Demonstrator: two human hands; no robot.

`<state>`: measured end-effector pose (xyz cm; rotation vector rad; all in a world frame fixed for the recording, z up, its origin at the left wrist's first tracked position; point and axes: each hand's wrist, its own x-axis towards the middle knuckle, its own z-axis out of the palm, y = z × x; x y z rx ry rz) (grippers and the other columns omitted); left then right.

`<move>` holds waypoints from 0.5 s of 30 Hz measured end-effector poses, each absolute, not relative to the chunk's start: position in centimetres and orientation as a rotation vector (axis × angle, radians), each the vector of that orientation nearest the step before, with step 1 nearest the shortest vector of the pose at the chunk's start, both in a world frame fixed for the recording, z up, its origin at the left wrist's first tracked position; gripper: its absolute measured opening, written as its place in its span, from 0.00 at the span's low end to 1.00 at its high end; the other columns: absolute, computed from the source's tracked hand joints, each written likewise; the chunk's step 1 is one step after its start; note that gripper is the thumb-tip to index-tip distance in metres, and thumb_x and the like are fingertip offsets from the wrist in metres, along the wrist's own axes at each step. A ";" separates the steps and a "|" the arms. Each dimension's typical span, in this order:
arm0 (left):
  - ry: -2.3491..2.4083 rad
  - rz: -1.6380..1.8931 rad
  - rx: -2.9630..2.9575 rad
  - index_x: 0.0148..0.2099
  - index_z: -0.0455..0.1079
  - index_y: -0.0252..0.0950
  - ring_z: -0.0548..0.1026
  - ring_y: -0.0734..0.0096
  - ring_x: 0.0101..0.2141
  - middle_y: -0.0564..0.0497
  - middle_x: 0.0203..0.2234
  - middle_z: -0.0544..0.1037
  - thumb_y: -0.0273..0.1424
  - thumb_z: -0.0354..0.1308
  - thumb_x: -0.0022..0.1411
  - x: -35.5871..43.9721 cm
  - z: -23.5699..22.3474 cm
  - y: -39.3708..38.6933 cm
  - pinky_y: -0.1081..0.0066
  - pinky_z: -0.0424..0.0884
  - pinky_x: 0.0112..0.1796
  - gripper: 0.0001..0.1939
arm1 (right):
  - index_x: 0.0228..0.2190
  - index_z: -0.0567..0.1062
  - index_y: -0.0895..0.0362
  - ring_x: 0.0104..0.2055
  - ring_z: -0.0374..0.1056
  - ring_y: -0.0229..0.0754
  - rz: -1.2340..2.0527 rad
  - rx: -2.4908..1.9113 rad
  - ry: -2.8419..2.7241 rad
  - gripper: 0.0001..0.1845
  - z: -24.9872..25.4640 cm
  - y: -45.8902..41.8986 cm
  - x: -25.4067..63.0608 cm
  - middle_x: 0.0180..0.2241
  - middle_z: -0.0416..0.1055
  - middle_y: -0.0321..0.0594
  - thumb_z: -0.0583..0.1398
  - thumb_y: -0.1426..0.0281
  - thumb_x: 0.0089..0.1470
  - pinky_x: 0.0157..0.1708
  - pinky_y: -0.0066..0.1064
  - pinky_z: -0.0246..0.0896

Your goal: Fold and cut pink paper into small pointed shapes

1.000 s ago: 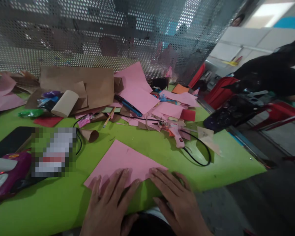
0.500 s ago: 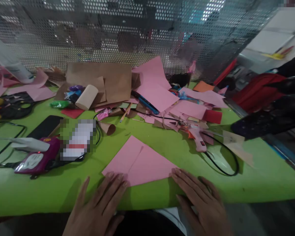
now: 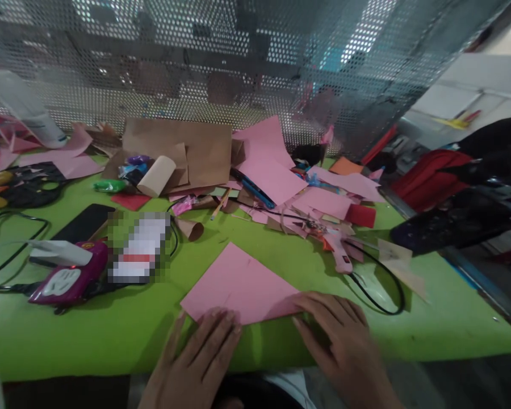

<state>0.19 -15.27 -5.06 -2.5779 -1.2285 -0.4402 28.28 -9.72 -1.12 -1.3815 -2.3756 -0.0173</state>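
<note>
A folded pink paper sheet [image 3: 238, 281] lies flat on the green table [image 3: 89, 335] right in front of me. My left hand [image 3: 196, 363] rests flat, fingers stretched out, its fingertips on the sheet's near edge. My right hand [image 3: 340, 346] lies at the sheet's right corner, fingers slightly curled and pressing down on the paper's edge. Neither hand holds anything.
A pink glue gun [image 3: 340, 253] with a black cable [image 3: 383, 289] lies right of the sheet. Pink and brown paper scraps [image 3: 281, 182], a cardboard roll [image 3: 155, 176], a purple device [image 3: 68, 278] and a black phone [image 3: 83, 221] crowd the back and left. Perforated metal screen [image 3: 238, 62] behind.
The crease and flap seen half a second ago are pressed flat. Both hands shifted along the sheet's near edge; my right hand moved left onto the corner. The camera view swung left.
</note>
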 end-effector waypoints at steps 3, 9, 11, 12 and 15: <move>-1.239 -0.429 -2.596 0.63 0.63 0.37 0.35 0.62 0.69 0.52 0.62 0.67 0.40 0.52 0.63 0.6 -5.3 -15.0 0.50 0.24 0.64 0.28 | 0.52 0.71 0.54 0.51 0.67 0.50 0.106 -1.420 -2.386 0.18 0.0 -7.1 26.5 0.50 0.73 0.45 0.57 0.68 0.60 0.47 0.41 0.60; -1.219 -0.444 -2.614 0.64 0.62 0.40 0.39 0.67 0.68 0.56 0.63 0.66 0.36 0.52 0.64 -0.2 -5.6 -14.9 0.53 0.24 0.64 0.27 | 0.49 0.74 0.55 0.48 0.69 0.51 0.260 -1.513 -2.516 0.21 1.3 -2.1 22.2 0.46 0.74 0.45 0.64 0.68 0.53 0.45 0.40 0.62; -1.224 -0.482 -2.617 0.64 0.62 0.41 0.42 0.68 0.68 0.57 0.63 0.65 0.38 0.51 0.65 -0.4 -5.9 -14.9 0.53 0.23 0.64 0.26 | 0.48 0.74 0.55 0.44 0.70 0.49 0.375 -1.541 -2.507 0.23 1.4 -1.2 21.4 0.44 0.75 0.44 0.67 0.68 0.49 0.40 0.37 0.61; -1.238 -0.522 -2.611 0.63 0.63 0.42 0.45 0.67 0.67 0.57 0.63 0.66 0.39 0.50 0.65 -0.4 -6.1 -14.9 0.53 0.24 0.64 0.25 | 0.47 0.74 0.55 0.41 0.70 0.47 0.466 -1.566 -2.481 0.24 1.5 -1.0 21.1 0.42 0.75 0.42 0.68 0.68 0.46 0.37 0.35 0.60; -1.285 -0.660 -2.581 0.61 0.66 0.43 0.53 0.63 0.65 0.55 0.62 0.67 0.44 0.49 0.66 -0.5 -6.6 -14.7 0.50 0.26 0.64 0.24 | 0.41 0.75 0.54 0.31 0.68 0.42 0.712 -1.644 -2.391 0.21 1.6 -0.5 20.9 0.32 0.74 0.35 0.70 0.68 0.42 0.28 0.30 0.52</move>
